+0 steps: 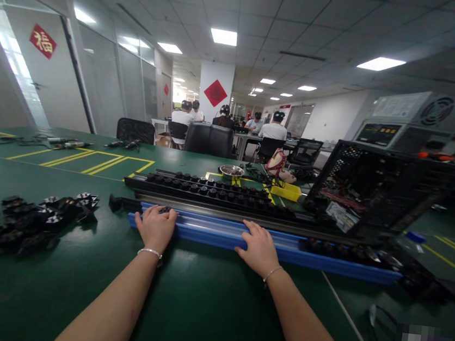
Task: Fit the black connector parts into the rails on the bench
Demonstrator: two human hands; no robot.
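A long blue channel rail (208, 232) lies across the green table in front of me. My left hand (155, 229) is at the rail's left end, its fingers closed round a small black part (164, 210) at the channel. Further right, my right hand (259, 246) rests on the rail with thumb and fingers apart, nothing visible in it. Several black parts (331, 248) sit in a row in the channel's right end. Behind the blue rail are black rails (223, 211) carrying rows of similar black parts (212, 190).
Loose black parts (28, 222) lie heaped at the left. An opened computer case (376, 193) stands at the right, near a blue-capped bottle (413, 242). Further back are a metal bowl (231, 171) and a yellow tray (286, 191). People (273, 130) sit at far desks.
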